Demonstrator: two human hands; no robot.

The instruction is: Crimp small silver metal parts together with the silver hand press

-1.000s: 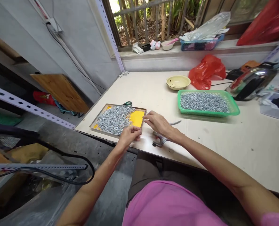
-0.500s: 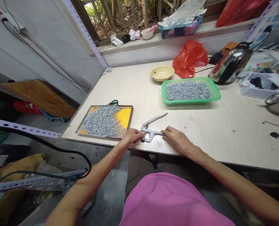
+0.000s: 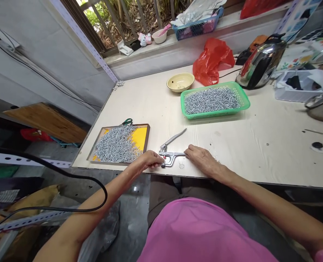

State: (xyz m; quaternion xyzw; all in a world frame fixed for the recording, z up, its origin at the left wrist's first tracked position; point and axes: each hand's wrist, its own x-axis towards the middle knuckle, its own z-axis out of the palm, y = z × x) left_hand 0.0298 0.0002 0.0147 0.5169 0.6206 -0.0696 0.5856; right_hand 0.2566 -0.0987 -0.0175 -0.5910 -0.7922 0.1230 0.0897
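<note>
Metal snap-fastener pliers (image 3: 173, 155) lie near the table's front edge, their upper handle raised away from the lower one and a spring between them. My right hand (image 3: 198, 155) holds the end of the lower handle, fingers closed on it. At the jaw, beside a small red part, is my left hand (image 3: 151, 159), its thumb and fingers pinched together. Whatever sits between those fingertips is too small to tell. Just left of it, a shallow tray (image 3: 148, 137) with a yellow bottom carries a heap of small silvery metal pieces (image 3: 117, 145).
A green basket (image 3: 215, 113) full of similar metal pieces stands farther back. Behind it are a cream bowl (image 3: 180, 83), a red plastic bag (image 3: 213, 60) and a steel kettle (image 3: 262, 63). Green-handled scissors (image 3: 127, 122) touch the tray's far side.
The camera view has shifted a little, moving the table items slightly in the picture. Both hands keep their places at the pliers, the left still pinched by the jaw.
</note>
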